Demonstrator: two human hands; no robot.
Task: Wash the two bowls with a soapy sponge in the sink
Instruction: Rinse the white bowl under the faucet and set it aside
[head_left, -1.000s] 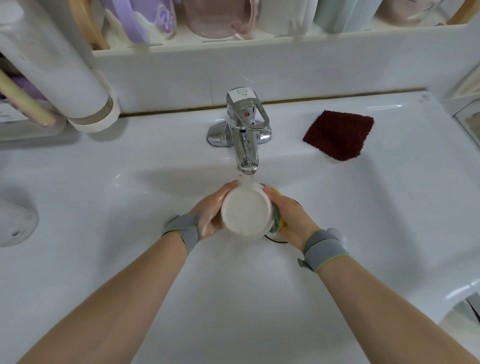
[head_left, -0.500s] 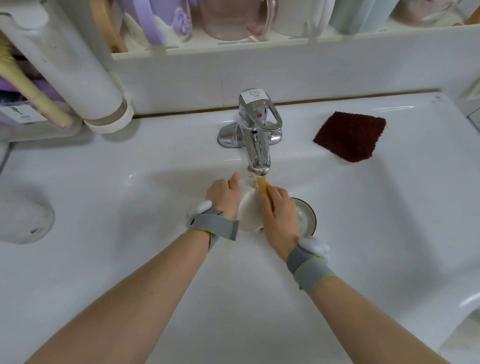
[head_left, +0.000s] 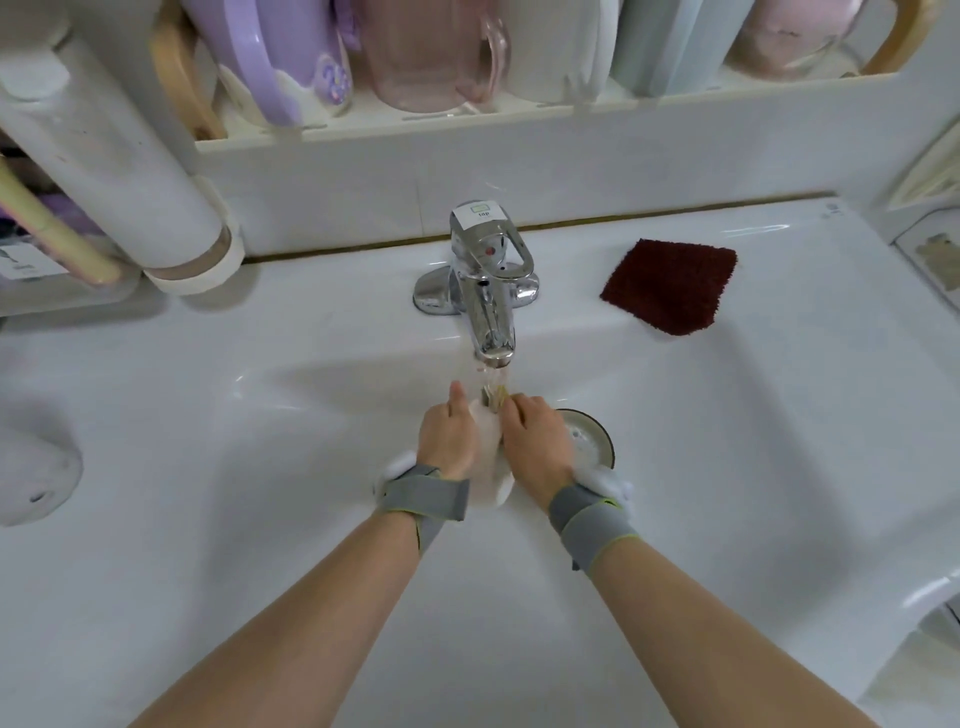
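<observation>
Left hand (head_left: 448, 440) grips white bowl (head_left: 488, 467) under running tap (head_left: 488, 306); right hand (head_left: 535, 447) fingers curled, probably on yellow sponge (head_left: 501, 393); second bowl (head_left: 589, 439) just right, in sink (head_left: 260, 441).

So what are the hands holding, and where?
The left hand holds a white bowl by its side. The right hand grips a yellow sponge, mostly hidden under its fingers.

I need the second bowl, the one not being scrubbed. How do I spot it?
Start at the chrome faucet and follow its stream down into the basin. Just right of the right hand lies the second bowl, partly hidden: round, dark-rimmed and foamy inside, unlike the white bowl being held.
</observation>
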